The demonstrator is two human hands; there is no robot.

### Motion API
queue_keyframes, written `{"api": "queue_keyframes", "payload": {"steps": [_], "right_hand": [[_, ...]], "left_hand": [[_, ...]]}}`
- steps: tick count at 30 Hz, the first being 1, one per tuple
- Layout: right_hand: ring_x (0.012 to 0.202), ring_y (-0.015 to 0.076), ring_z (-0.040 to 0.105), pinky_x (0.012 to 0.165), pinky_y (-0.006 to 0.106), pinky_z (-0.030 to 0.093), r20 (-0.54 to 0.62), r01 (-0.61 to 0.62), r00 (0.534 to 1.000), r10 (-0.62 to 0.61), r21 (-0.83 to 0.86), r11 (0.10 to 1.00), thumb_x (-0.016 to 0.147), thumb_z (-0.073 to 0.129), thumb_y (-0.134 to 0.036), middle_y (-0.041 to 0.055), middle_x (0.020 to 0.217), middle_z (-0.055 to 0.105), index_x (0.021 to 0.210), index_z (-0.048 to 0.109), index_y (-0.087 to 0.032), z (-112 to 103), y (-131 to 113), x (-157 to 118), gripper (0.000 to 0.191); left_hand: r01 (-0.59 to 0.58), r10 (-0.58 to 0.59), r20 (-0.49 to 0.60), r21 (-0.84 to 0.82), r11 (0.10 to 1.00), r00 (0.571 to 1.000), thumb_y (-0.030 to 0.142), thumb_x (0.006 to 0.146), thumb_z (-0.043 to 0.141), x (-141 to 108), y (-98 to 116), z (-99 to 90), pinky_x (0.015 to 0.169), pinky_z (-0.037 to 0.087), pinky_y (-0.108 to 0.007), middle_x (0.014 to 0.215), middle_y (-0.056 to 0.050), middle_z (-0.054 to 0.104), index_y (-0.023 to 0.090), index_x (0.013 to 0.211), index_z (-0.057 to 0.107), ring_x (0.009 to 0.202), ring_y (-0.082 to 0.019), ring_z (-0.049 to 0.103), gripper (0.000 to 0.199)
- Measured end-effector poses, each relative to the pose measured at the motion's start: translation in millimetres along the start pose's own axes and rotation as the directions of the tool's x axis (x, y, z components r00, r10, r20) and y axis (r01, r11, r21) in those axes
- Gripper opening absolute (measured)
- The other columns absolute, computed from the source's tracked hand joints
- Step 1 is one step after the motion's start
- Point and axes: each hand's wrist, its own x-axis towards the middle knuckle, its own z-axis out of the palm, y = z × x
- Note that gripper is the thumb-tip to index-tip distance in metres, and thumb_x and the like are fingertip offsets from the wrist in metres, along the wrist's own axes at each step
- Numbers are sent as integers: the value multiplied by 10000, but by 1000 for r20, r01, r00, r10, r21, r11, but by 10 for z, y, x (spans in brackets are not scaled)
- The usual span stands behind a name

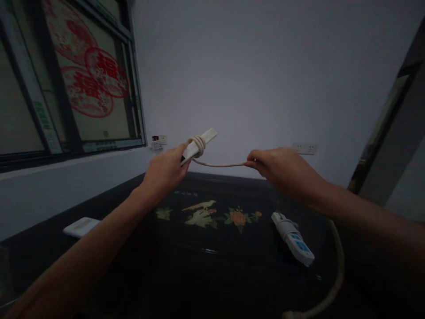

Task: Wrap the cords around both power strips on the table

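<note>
My left hand [168, 167] is closed around one end of a long white power strip [210, 134], held tilted above the table; its socket face is turned from view. Several turns of cream cord [199, 145] are wound about the strip's middle. From the winding, a stretch of cord [221, 165] runs nearly level to my right hand [280, 170], which pinches it between thumb and fingers. More thick cord [339, 266] hangs in a curve below my right forearm. A second power strip [300, 249] with blue socket panels lies on the table, bound with its own cord.
The dark glossy table [199, 274] bears a bird-and-flower picture. A flat white object [82, 226] lies at its left, partly behind my left forearm. Wall sockets [304, 148] sit on the wall behind, and a window [96, 79] with red decorations is at left.
</note>
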Motion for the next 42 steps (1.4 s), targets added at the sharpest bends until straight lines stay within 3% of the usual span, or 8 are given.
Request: {"api": "queue_keyframes", "payload": {"steps": [7, 11, 20, 22, 25, 28, 36, 42], "right_hand": [[447, 106, 452, 488, 265, 192, 36, 63, 997, -62, -17, 998, 872, 552, -373, 2, 496, 574, 767, 716, -217, -350, 57, 260, 250], [423, 81, 421, 477, 253, 209, 108, 138, 984, -145, 71, 988, 848, 575, -402, -16, 471, 554, 694, 709, -212, -442, 232, 337, 280], [482, 75, 454, 509, 239, 256, 175, 169, 961, -213, 235, 957, 852, 566, -422, -15, 551, 597, 656, 698, -182, -538, 259, 374, 337], [495, 79, 457, 518, 241, 266, 211, 158, 954, -211, 241, 958, 867, 547, -406, -2, 569, 605, 683, 698, -164, -521, 300, 361, 339], [536, 92, 480, 540, 244, 293, 275, 140, 934, -229, 310, 940, 882, 519, -397, 29, 633, 637, 749, 703, -136, -490, 394, 336, 346], [561, 100, 485, 554, 247, 309, 311, 110, 914, -260, 427, 897, 873, 520, -409, 32, 666, 640, 764, 697, -132, -450, 475, 318, 347], [533, 83, 389, 529, 235, 281, 347, 37, 879, -326, 632, 774, 875, 506, -426, -21, 590, 510, 745, 664, -130, -170, 456, 198, 360], [541, 90, 372, 519, 226, 296, 329, -21, 891, -312, 716, 698, 903, 448, -409, -34, 579, 455, 694, 592, -148, 68, 308, 74, 364]], "left_hand": [[-34, 70, 219, -165, 986, 973, 312, 730, 629, 8, 91, -67, 660, 397, -345, 724, -101, 665, 217, 1027, 684, 665, -276, 615, 317], [-86, 174, 237, -343, 935, 956, 298, 663, 683, -164, 199, -105, 630, 407, -321, 620, -55, 635, 241, 880, 707, 570, -231, 587, 225], [-174, 347, 366, -430, 886, 864, 342, 733, 672, -315, 374, -135, 593, 374, -291, 597, -53, 616, 215, 865, 712, 490, -179, 497, 188], [-192, 375, 455, -399, 897, 808, 355, 781, 616, -299, 416, -213, 603, 377, -281, 699, -68, 661, 213, 973, 695, 578, -193, 554, 252], [-264, 436, 613, -355, 897, 659, 332, 850, 517, -295, 495, -405, 598, 384, -257, 829, -62, 690, 219, 1079, 644, 670, -187, 604, 284], [-308, 547, 620, -457, 834, 563, 289, 869, 507, -352, 541, -554, 620, 406, -231, 860, -32, 701, 233, 1082, 631, 689, -158, 623, 253], [-238, 624, 371, -697, 676, 687, 263, 877, 534, -719, 506, -476, 776, 478, -230, 1156, -38, 668, 288, 1327, 485, 917, -171, 650, 454], [75, 331, 396, -730, 680, 857, 319, 784, 653, -902, 510, -505, 723, 519, -246, 1070, -22, 701, 283, 1232, 597, 864, -199, 651, 453]]}}
